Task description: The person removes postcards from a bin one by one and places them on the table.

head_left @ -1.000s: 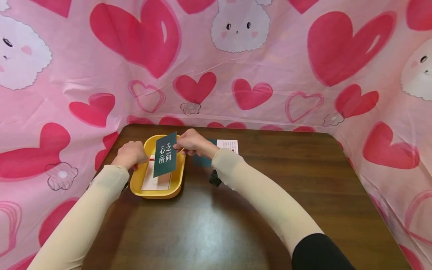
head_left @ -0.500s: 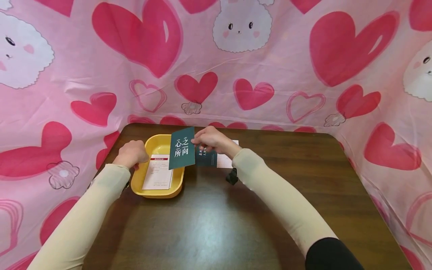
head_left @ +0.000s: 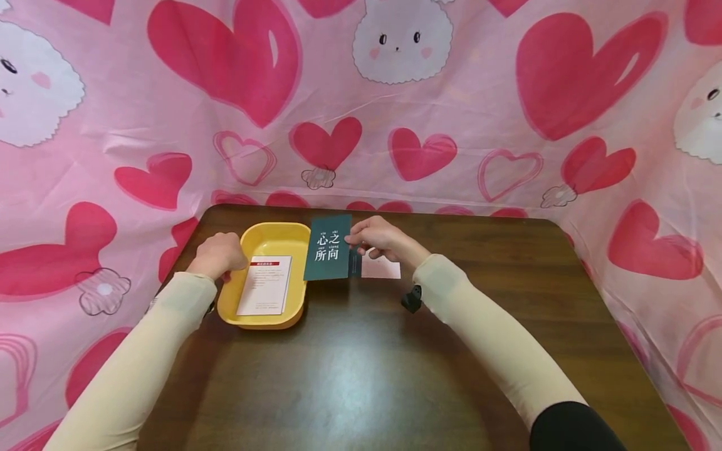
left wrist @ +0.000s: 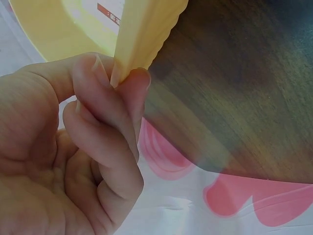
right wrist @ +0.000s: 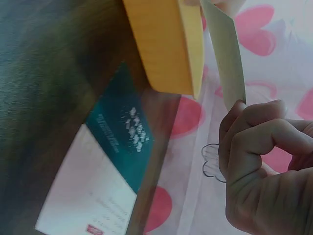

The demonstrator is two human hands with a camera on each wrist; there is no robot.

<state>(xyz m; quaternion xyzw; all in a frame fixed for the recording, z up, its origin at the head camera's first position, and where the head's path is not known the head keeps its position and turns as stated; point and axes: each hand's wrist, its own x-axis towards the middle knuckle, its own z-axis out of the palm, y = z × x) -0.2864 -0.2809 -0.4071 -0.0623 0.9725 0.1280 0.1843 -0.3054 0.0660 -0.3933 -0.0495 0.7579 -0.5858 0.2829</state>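
Yellow tray [head_left: 265,238], dark green card [head_left: 327,255]

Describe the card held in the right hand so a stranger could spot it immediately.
On the brown table, look just right of the yellow tray. The dark green card is held upright by the right hand; unlike the flat cards nearby, it bears four large white Chinese characters.

A dark green card [head_left: 329,255] with white characters stands upright, just right of the yellow tray [head_left: 267,236] holding a white card [head_left: 264,285]

Green card [head_left: 329,255] carried rightward, seemingly.
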